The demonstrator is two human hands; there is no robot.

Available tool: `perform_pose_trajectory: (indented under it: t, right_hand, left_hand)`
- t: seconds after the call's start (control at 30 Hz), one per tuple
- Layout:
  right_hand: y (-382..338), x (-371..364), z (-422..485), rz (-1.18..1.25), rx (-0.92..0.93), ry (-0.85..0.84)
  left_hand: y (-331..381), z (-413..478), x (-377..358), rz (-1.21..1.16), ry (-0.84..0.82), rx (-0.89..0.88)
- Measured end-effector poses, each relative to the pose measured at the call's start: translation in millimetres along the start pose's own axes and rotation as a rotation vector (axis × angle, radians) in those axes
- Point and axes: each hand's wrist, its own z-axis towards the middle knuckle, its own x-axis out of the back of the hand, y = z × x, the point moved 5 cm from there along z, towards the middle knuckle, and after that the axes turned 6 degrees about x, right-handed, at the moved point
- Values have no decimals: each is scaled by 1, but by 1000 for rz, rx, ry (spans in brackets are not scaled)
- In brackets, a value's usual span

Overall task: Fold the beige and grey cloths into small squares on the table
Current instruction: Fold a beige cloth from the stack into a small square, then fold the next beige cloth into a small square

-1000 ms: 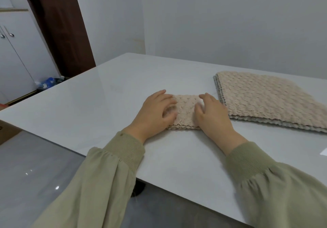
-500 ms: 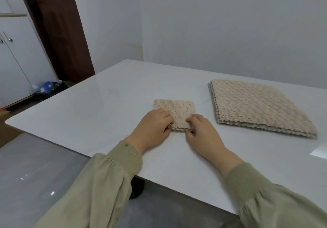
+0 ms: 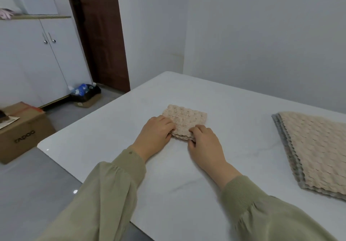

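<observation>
folded cloth (image 3: pixel 184 121) on table (image 3: pixel 234 108) | left hand (image 3: pixel 156 135) + right hand (image 3: pixel 205 143) pinch its near edge | stack of cloths (image 3: pixel 318 152) well apart, to the right

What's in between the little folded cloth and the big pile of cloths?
Nothing, just bare white table. The head view shows the little folded cloth and the pile of cloths lying apart, with only tabletop between them.

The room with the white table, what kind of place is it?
Probably a plain room in a home: a white cupboard with two handles, a brown door, and a cardboard box on the floor.
</observation>
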Motion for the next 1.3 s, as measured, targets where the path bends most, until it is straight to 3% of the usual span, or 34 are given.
perform_pose_trajectory:
  t: [0.43,0.63,0.8,1.03,1.3]
  right_hand:
    - [-59,-85,142,63,150,-53]
    - [-59,-108,188,63,166,-55]
    - [-53,-109,181,138,115,-48]
    - [-36,-76,133,175,-61,-32]
    - [16,-24,78,51,-118,65]
  left_hand:
    - [-175,35,0,-59,91,398]
    - [-212,57,-11,-68,62,444]
    - [-201,52,-11,-39,-16,384]
    - [-129,39,-13,-111,-56,462]
    - [-44,55,-23,-116,-103,414]
